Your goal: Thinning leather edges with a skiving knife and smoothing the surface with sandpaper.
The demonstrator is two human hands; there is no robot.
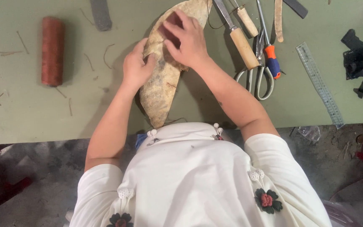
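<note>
From my feed, both hands are on the long curved tan leather piece (160,84) lying mid-table on the green work surface (22,113). Left hand (136,67) grips its left edge, fingers curled; right hand (185,40) presses flat on top, maybe over a dark reddish patch, hard to tell. Rust-brown thread spool (52,50) sits well left, steel scissors (259,71) right.

The right hand (188,40) covers the middle of the tan leather piece (160,90). The top edge cuts off the scissors (258,63), the wooden-handled knife (240,42) blade and a dark strap (101,14).
</note>
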